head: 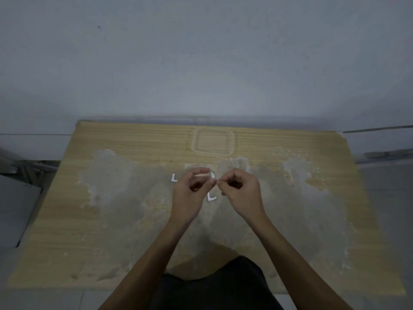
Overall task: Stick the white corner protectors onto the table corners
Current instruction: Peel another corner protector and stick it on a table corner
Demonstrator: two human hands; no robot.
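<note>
Head camera looks forward and down (close) over the table (93,220).

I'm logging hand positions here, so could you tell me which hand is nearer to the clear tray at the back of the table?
Left, narrowly. The left hand sits just below the clear tray, slightly to its left; the right hand sits below it, farther to the right.

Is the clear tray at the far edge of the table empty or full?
Empty. Through the clear tray only the wood grain of the table shows.
</note>
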